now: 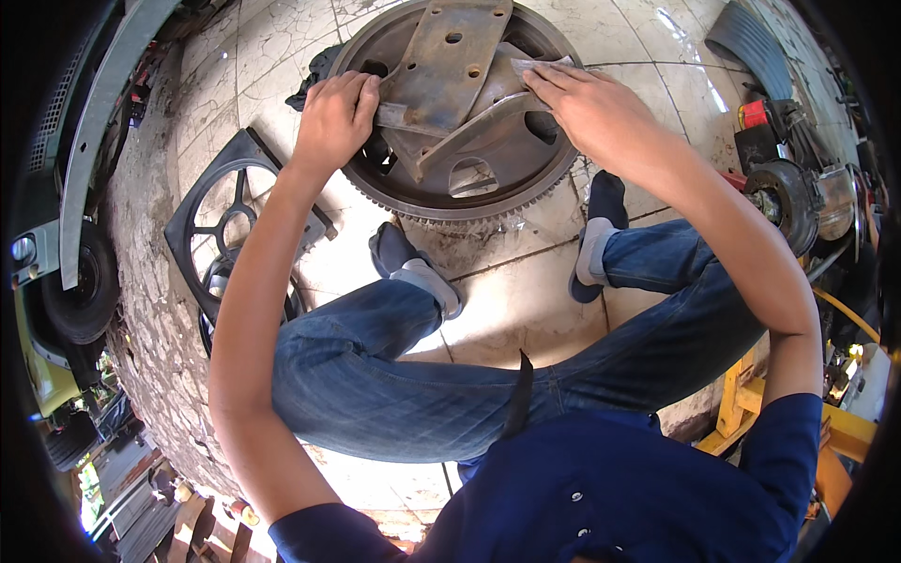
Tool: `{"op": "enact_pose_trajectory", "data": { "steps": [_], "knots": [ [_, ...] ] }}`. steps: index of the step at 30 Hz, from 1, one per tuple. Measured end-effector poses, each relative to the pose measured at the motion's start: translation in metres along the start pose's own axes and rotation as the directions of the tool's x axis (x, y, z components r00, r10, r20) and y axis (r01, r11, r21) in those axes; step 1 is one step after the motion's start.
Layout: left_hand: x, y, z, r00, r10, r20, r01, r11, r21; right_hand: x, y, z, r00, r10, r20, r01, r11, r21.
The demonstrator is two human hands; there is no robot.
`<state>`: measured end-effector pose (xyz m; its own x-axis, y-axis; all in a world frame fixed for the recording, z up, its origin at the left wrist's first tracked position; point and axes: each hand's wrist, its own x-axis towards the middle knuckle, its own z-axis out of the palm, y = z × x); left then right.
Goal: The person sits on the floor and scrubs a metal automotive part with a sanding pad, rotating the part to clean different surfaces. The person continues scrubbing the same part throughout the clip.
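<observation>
A rusty steel bracket [452, 70], with a flat plate pierced by several holes and a curved raised flange, rests on a large toothed flywheel [488, 208] on the floor. My left hand [338, 120] has its fingers curled round the bracket's left end, where a bare grey strip shows beside the thumb. On the opposite side, my right hand [587, 105] grips the bracket's right end, fingers laid over a pale metal edge. Its thumb is hidden. Beneath the bracket, openings in the flywheel show the floor.
A black plastic fan shroud [242, 178] lies left of my arm. Dark cloth [317, 75] is behind my left hand. My feet in dark slippers [394, 251] stand near the flywheel. Machine parts [786, 202] and a yellow metal frame [737, 403] are at right, a wheel [83, 281] at left.
</observation>
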<state>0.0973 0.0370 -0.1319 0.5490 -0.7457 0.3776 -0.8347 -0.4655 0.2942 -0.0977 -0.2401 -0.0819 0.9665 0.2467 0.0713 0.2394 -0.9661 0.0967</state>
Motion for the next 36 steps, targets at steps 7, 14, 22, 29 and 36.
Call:
{"op": "enact_pose_trajectory", "data": {
  "steps": [7, 14, 22, 29, 36],
  "knots": [
    [-0.002, 0.003, 0.000, 1.000, -0.021, -0.006, 0.021, 1.000, -0.012, -0.002, 0.004, 0.000, 0.999, -0.022, 0.032, 0.020, 0.996, 0.085],
    [-0.002, 0.001, -0.002, 1.000, -0.027, 0.005, 0.027, 0.999, -0.020, 0.000, -0.002, 0.002, 1.000, -0.020, -0.022, 0.023, 0.993, 0.115],
    [-0.002, 0.002, -0.001, 1.000, -0.017, -0.017, 0.017, 1.000, -0.018, 0.005, -0.007, 0.006, 0.999, 0.023, -0.049, -0.009, 0.963, 0.268],
    [0.002, 0.004, 0.000, 0.999, 0.002, -0.035, -0.003, 0.999, -0.032, 0.006, 0.004, 0.016, 0.994, -0.003, -0.112, 0.030, 0.970, 0.241],
    [0.001, 0.007, -0.003, 1.000, -0.019, -0.004, 0.019, 1.000, 0.007, 0.004, 0.006, -0.008, 0.997, -0.024, 0.078, -0.001, 0.952, 0.306]
  ]
}}
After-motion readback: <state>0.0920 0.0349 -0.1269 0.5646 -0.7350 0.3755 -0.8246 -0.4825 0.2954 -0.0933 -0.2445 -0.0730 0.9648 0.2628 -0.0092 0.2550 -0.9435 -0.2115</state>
